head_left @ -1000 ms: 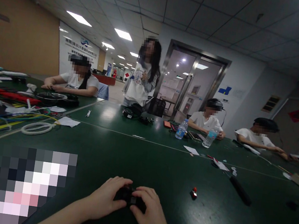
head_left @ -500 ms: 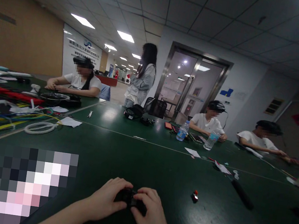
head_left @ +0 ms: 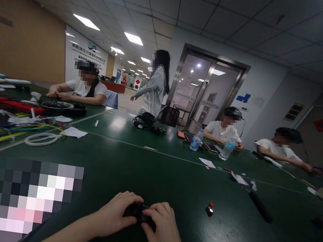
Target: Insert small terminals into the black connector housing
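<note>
A small black object (head_left: 138, 211) is between my hands, low over the near part of the green table (head_left: 106, 169). Its kind cannot be made out, as fingers and shadow cover much of it. My left hand (head_left: 118, 213) grips its left side, thumb in front and fingers behind. On its right side, my right hand (head_left: 161, 225) closes with thumb and fingertips. A small red and silver item (head_left: 210, 209) lies to the right of my right hand, touched by neither hand.
A black-handled tool (head_left: 260, 206) lies at the right. Two water bottles (head_left: 197, 140) stand farther back. A coil of white tubing (head_left: 42, 139) and tangled wires lie left, near a wrench (head_left: 96, 123). Several people sit around the table; one person (head_left: 156, 84) stands behind it.
Both my hands keep their hold on the black object, almost unmoved. The standing person has turned slightly and lowered an arm outward. The view has shifted a little.
</note>
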A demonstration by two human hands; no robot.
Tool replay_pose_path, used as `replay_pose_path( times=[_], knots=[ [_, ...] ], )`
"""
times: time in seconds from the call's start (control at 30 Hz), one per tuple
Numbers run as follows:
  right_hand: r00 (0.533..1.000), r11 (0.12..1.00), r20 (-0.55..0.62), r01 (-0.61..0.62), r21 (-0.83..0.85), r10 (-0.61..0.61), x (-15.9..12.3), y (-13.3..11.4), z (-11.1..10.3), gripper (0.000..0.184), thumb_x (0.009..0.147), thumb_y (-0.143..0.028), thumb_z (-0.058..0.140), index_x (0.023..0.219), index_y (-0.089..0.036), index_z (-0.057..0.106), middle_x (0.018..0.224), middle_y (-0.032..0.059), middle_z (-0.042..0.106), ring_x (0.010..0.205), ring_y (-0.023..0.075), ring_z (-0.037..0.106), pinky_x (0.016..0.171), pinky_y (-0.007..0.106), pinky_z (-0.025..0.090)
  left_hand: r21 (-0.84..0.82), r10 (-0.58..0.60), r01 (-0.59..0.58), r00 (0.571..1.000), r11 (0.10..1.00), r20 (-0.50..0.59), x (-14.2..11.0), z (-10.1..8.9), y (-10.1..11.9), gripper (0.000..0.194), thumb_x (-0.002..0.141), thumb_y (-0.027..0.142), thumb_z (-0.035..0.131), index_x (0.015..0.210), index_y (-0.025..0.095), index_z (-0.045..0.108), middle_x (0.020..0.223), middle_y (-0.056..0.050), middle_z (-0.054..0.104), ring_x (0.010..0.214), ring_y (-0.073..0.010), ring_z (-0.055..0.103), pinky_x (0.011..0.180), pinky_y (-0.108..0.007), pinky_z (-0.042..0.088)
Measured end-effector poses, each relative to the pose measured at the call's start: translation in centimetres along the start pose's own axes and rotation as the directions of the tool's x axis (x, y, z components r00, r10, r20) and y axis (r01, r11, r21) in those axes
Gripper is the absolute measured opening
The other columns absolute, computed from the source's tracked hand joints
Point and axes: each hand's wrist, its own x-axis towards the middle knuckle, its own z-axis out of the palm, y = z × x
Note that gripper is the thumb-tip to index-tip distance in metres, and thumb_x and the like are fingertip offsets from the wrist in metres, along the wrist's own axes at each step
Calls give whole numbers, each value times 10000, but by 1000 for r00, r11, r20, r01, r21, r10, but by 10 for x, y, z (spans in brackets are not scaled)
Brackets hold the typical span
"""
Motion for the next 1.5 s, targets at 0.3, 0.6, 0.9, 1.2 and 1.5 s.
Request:
replay_pose_path(
  times=[0.3, 0.6, 0.9, 1.2, 1.5],
  knots=[
    [1000, 1000, -4, 25, 4, -25, 0, 0, 0, 276, 707, -157, 549, 948, -282, 601, 924, 16, 586, 910, 209, 467, 802, 352, 363, 22, -11, 12, 999, 1000, -32, 1, 6, -10, 414, 685, 218, 602, 1086, 260, 504, 1052, -6, 555, 984, -198, 474, 863, -317, 355],
    [1000, 999, -1, 26, 27, -26, -1, 1, 1, 246, 724, -160, 525, 926, -281, 596, 930, 7, 585, 901, 201, 476, 783, 339, 366, 16, 18, -18, 1000, 1000, 2, 1, 3, -4, 401, 723, 204, 564, 1108, 285, 486, 1054, 9, 556, 987, -191, 470, 872, -315, 334],
    [1000, 1000, 7, 26, 16, -27, 0, 0, 1, 253, 734, -160, 504, 941, -278, 591, 930, 13, 578, 892, 200, 476, 776, 338, 367, -1, 20, -20, 1000, 1000, -11, 1, 3, -6, 437, 690, 217, 605, 1106, 271, 484, 1064, 3, 540, 997, -189, 463, 877, -306, 337],
    [1000, 999, -7, 16, 49, -16, -1, 0, 2, 251, 732, -147, 500, 931, -273, 589, 944, 14, 576, 898, 199, 480, 784, 332, 367, 8, 9, -9, 1000, 1000, -4, 1, 5, -8, 395, 714, 193, 561, 1094, 266, 483, 1078, -1, 531, 1006, -187, 460, 880, -307, 342],
    [982, 953, -158, -52, 298, 104, 1, 3, 2, 189, 719, -164, 519, 866, -255, 593, 891, 9, 583, 870, 184, 508, 764, 301, 384, -17, 9, -9, 1000, 1000, -22, 3, 6, -12, 396, 704, 175, 548, 1084, 263, 481, 1126, -6, 497, 1044, -195, 440, 913, -310, 324]
  ],
)
